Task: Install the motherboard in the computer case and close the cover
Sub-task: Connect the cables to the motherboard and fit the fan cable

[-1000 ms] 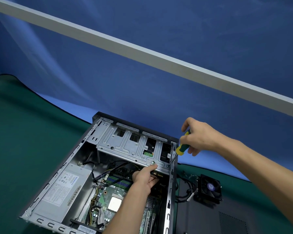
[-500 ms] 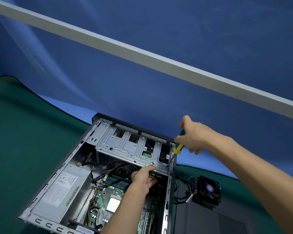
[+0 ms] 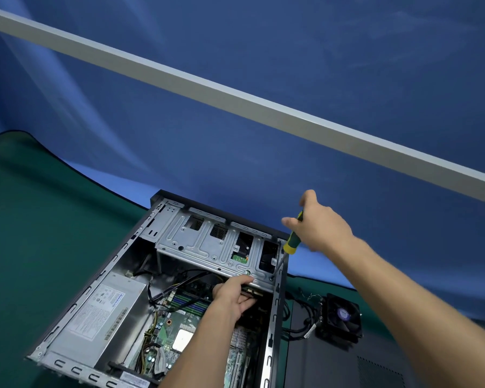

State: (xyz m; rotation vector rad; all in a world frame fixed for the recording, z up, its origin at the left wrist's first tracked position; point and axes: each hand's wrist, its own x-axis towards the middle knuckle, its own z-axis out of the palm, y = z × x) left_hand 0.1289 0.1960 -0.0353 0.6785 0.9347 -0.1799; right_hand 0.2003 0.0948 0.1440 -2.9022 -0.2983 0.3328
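An open computer case (image 3: 118, 264) lies on its side on a green mat. The green motherboard (image 3: 177, 326) sits inside it, partly hidden by my left forearm. My left hand (image 3: 235, 295) grips the near edge of the silver drive cage (image 3: 207, 247), thumb on top and fingers underneath. My right hand (image 3: 319, 228) holds a green and yellow screwdriver (image 3: 291, 242); its shaft points down to the cage's near right corner by the case wall. The dark cover panel (image 3: 347, 365) lies flat to the right of the case.
A silver power supply (image 3: 101, 317) fills the case's left side. A black cooling fan (image 3: 339, 317) with cables rests on the cover panel. A blue backdrop with a grey bar (image 3: 235, 99) rises behind the mat (image 3: 39, 247).
My right hand moved up and slightly left, tilting the screwdriver more upright with its tip at the cage corner. My left hand stays on the cage edge.
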